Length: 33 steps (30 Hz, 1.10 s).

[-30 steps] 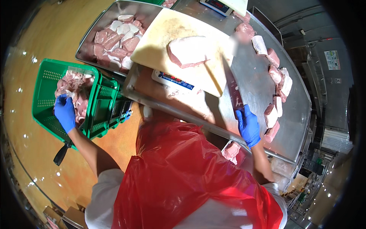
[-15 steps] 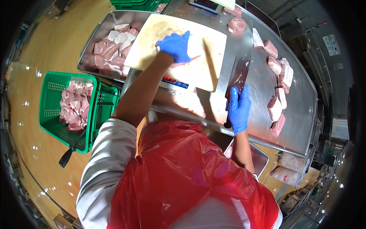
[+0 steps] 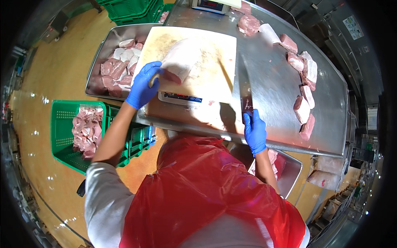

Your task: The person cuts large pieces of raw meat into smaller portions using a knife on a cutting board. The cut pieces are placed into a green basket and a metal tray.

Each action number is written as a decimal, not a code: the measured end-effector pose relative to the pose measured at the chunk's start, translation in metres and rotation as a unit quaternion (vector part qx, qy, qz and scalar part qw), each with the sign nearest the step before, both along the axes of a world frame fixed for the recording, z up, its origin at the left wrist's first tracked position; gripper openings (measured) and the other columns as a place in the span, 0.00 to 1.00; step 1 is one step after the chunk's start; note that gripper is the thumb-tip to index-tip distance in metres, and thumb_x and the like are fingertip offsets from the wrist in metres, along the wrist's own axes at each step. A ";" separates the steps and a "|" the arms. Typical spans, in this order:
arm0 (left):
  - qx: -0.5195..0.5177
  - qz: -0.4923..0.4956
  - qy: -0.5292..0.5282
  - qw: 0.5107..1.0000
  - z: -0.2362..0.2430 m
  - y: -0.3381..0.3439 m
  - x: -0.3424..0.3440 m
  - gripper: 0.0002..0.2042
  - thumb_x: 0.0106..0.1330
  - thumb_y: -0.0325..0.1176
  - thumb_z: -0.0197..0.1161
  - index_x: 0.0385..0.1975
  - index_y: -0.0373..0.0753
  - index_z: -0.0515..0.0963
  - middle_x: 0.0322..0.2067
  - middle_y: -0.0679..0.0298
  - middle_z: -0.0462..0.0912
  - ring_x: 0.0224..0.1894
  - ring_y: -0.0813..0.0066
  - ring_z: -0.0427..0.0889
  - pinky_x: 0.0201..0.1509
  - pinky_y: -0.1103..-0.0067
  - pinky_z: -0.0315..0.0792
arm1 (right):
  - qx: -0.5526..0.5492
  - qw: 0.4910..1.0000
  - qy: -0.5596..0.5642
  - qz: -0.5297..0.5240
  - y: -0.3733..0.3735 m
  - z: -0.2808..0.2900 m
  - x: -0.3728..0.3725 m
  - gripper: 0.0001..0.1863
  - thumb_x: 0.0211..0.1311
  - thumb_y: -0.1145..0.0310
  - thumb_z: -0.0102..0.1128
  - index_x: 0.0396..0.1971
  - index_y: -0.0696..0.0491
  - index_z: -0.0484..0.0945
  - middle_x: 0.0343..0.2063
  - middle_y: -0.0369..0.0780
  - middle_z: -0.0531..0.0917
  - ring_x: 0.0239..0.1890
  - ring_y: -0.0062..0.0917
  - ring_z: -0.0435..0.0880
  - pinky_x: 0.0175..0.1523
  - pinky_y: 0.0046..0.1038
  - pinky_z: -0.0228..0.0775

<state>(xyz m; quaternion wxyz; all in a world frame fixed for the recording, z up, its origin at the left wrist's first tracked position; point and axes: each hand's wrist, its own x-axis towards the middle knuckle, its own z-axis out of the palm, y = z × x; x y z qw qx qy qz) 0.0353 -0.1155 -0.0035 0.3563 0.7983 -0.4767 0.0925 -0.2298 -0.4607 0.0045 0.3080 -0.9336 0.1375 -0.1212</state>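
A large pale piece of meat [image 3: 182,60] with a dark red end lies on the cream cutting board [image 3: 217,45]. At its left end is my blue-gloved left hand [image 3: 142,86], thumb and forefinger curved apart; whether it touches the meat is hard to tell. My blue-gloved right hand [image 3: 256,133] grips a long, wide-bladed knife [image 3: 245,89] over the steel table's near edge, its blade pointing to the far side. A scale [image 3: 180,98] with a blue panel shows from under the board's near edge.
Several cut meat blocks [image 3: 304,109] line the right of the steel table [image 3: 273,91]. A steel tub [image 3: 96,82] of meat pieces stands left of the board. Below it, a green basket [image 3: 62,136] holds trimmings. Another scale [image 3: 210,5] sits at the far end.
My left hand has left the top of the meat and moved left and nearer, uncovering the pale surface. My right hand and knife have moved slightly nearer. The view has shifted.
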 end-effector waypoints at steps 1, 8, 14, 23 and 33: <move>-0.055 0.091 0.052 0.993 -0.002 -0.001 -0.013 0.27 0.55 0.17 0.62 0.59 0.39 0.74 0.57 0.51 0.78 0.59 0.48 0.78 0.69 0.67 0.68 | -0.013 1.000 0.010 0.016 0.006 -0.002 0.002 0.11 0.75 0.67 0.55 0.42 0.61 0.74 0.32 0.54 0.86 0.31 0.50 0.86 0.34 0.41 0.75; -0.170 0.144 0.067 0.973 -0.037 -0.018 0.001 0.16 0.57 0.24 0.70 0.47 0.36 0.81 0.43 0.56 0.84 0.46 0.62 0.84 0.51 0.71 0.78 | -0.027 0.986 0.014 0.165 0.087 0.017 0.095 0.10 0.75 0.65 0.51 0.45 0.56 0.66 0.34 0.58 0.82 0.35 0.58 0.82 0.38 0.54 0.74; -0.256 0.159 0.033 0.953 -0.055 -0.056 -0.037 0.06 0.56 0.24 0.69 0.29 0.38 0.77 0.27 0.58 0.78 0.28 0.58 0.80 0.32 0.66 0.75 | -0.052 0.979 -0.040 0.192 0.136 0.018 0.165 0.11 0.72 0.64 0.54 0.44 0.54 0.67 0.32 0.56 0.83 0.32 0.55 0.84 0.37 0.52 0.76; -0.265 0.236 -0.003 0.935 -0.057 -0.049 -0.046 0.06 0.57 0.24 0.68 0.32 0.38 0.79 0.29 0.58 0.80 0.29 0.56 0.80 0.34 0.67 0.76 | -0.232 0.930 0.142 0.246 0.125 0.036 0.160 0.10 0.69 0.69 0.50 0.47 0.53 0.67 0.34 0.54 0.84 0.31 0.52 0.86 0.36 0.50 0.78; -0.152 0.346 0.049 0.925 -0.075 -0.010 -0.042 0.05 0.59 0.25 0.65 0.34 0.41 0.80 0.35 0.57 0.81 0.35 0.56 0.82 0.38 0.66 0.78 | -0.438 0.826 0.205 0.290 0.002 0.135 0.086 0.06 0.69 0.69 0.52 0.42 0.52 0.69 0.31 0.50 0.83 0.29 0.50 0.84 0.31 0.48 0.76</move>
